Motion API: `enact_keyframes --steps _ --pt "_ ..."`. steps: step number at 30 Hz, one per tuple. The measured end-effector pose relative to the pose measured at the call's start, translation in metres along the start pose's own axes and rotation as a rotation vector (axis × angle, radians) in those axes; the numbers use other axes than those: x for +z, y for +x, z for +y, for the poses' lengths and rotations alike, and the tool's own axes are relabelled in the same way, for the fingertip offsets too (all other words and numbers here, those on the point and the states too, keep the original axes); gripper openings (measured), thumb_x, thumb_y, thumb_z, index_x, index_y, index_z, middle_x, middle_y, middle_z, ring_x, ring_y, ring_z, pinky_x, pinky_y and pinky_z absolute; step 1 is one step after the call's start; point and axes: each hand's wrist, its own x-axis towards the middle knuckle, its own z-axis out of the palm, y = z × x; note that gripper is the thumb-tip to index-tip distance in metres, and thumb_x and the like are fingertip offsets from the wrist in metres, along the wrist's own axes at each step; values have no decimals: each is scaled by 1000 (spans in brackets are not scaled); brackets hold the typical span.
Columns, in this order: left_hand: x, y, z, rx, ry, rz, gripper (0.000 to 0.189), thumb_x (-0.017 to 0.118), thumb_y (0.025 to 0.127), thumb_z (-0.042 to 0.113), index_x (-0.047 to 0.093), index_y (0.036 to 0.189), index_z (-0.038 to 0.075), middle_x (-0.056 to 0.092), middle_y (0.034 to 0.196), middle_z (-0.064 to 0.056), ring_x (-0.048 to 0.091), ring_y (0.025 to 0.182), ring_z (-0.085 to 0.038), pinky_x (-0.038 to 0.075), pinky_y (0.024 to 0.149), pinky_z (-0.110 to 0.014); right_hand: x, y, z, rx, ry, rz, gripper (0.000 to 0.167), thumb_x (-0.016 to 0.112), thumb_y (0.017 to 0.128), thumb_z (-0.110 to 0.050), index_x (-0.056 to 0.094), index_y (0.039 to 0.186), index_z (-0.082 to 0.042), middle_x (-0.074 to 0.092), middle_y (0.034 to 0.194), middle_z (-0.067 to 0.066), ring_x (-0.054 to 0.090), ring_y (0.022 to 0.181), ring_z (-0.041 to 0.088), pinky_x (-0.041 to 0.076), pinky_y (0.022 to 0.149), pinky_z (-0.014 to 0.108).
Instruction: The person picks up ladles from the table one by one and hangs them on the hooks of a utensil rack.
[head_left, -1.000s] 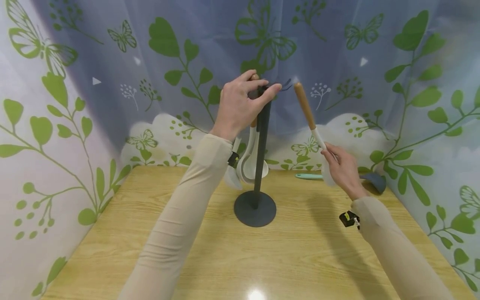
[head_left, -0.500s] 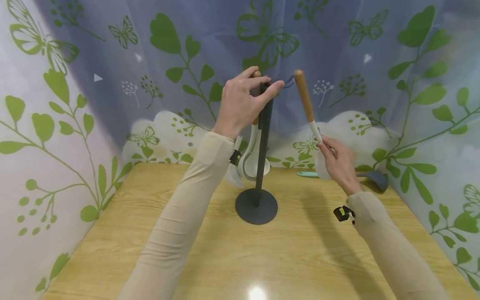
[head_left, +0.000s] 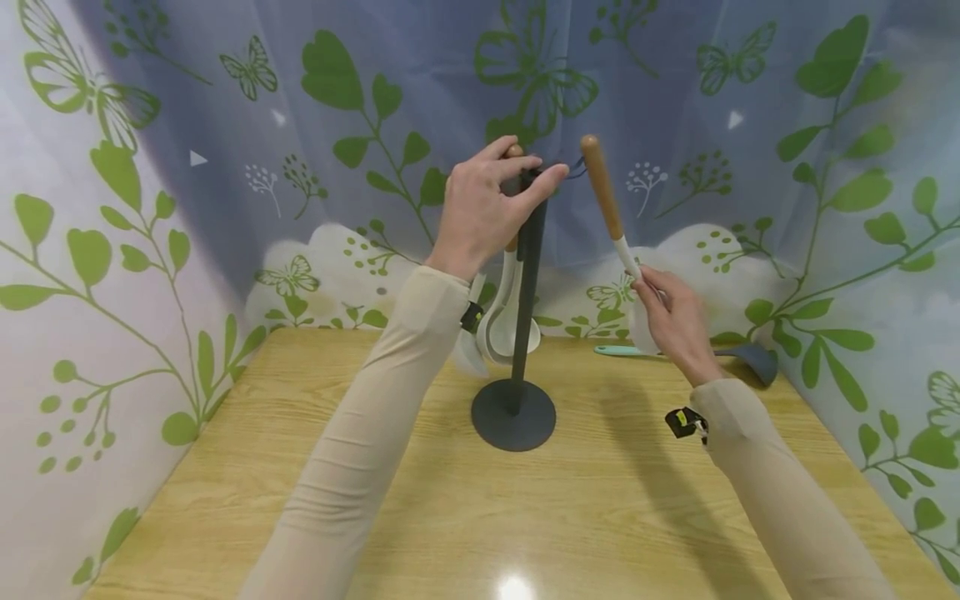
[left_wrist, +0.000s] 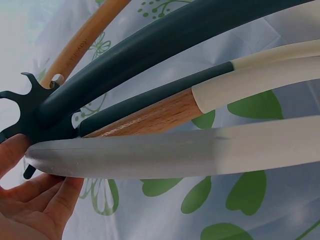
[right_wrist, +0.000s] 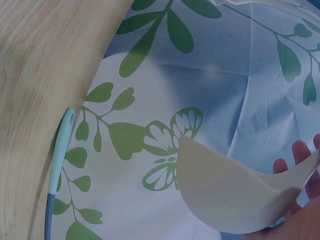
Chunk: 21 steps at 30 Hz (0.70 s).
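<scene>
A dark utensil stand [head_left: 527, 300] rises from its round base. My left hand [head_left: 487, 200] holds the stand's top, thumb and fingers around the hook plate [left_wrist: 42, 112]. Several utensils hang below it, among them a white ladle [head_left: 517, 337] and a grey-handled utensil [left_wrist: 135, 157]. My right hand [head_left: 672, 317] grips the white neck of a cooking utensil [head_left: 603, 187] with its wooden handle pointing up. The handle's end is beside a hook at the stand's right. The utensil's broad, curved white head [right_wrist: 230, 192] shows in the right wrist view; whether it is a turner or a ladle I cannot tell.
A mint-handled utensil [head_left: 618, 351] with a dark head [head_left: 753, 364] lies along the back right of the wooden table [head_left: 390, 500]. A leaf-and-butterfly printed curtain [head_left: 420, 75] closes off the back and sides.
The right hand has moved slightly left and up, bringing the wooden handle's end close to the hook. The left hand stays on the stand's top.
</scene>
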Motion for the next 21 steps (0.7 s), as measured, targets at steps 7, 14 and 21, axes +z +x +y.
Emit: enact_keyframes --steps 7,14,21 --pt "-1 0 0 5 5 -2 44 65 92 49 75 115 12 63 108 1 59 88 -13 49 82 -25 3 1 0 -20 -33 -19 36 52 103 -24 62 132 -6 63 116 20 59 108 37 44 95 60" --pt "-2 0 1 -14 13 -8 45 64 92 50 74 116 13 64 116 1 62 93 -14 50 83 -24 7 2 -1 -30 -41 -39 38 50 104 -27 60 135 -8 63 115 19 58 109 38 43 94 61" --pt "-2 0 2 -37 12 -17 45 64 92 51 73 118 15 63 123 1 62 100 -14 50 86 -24 12 2 1 -11 -8 -59 36 52 103 -27 62 132 -8 63 116 19 57 115 38 42 102 61"
